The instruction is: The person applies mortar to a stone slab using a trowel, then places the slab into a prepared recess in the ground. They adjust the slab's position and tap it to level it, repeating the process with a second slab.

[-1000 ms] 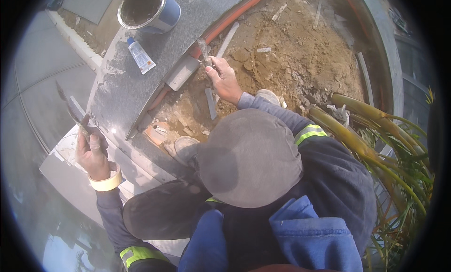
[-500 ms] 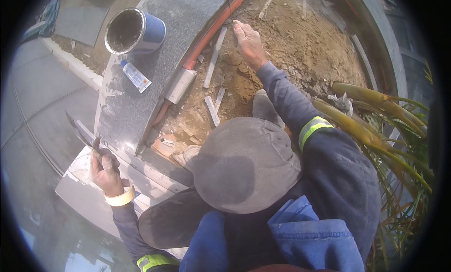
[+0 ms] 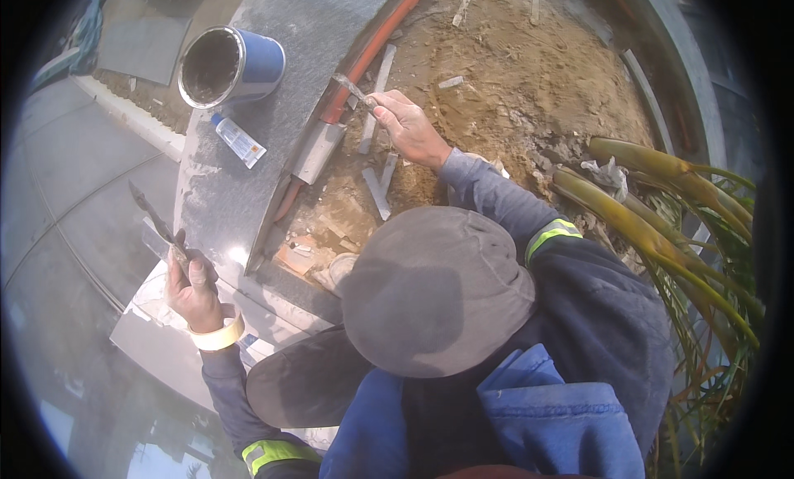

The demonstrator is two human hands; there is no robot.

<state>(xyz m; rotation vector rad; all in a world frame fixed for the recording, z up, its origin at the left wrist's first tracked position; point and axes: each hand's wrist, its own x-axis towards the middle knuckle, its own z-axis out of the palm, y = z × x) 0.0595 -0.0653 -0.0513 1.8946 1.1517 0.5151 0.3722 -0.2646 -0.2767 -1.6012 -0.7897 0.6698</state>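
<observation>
Speckled grey slab (image 3: 318, 36), crumbly soil (image 3: 538, 90); left fingers (image 3: 197, 274) around pointed trowel (image 3: 155, 218), right fingers (image 3: 386, 119) around slim tool (image 3: 353, 88)

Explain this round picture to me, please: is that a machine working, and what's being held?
No machine here: a person works bare-handed. A fisheye camera worn on the head looks down, bending straight edges near the rim; a rounded grey cloth cap fills the middle. The left hand, with a pale yellow ring around its wrist, holds a slim, dark-bladed tool. The right hand holds a narrow, greyish flat tool. On the grey, speckled slab are an open, round blue can and a white tube with a blue cap.
</observation>
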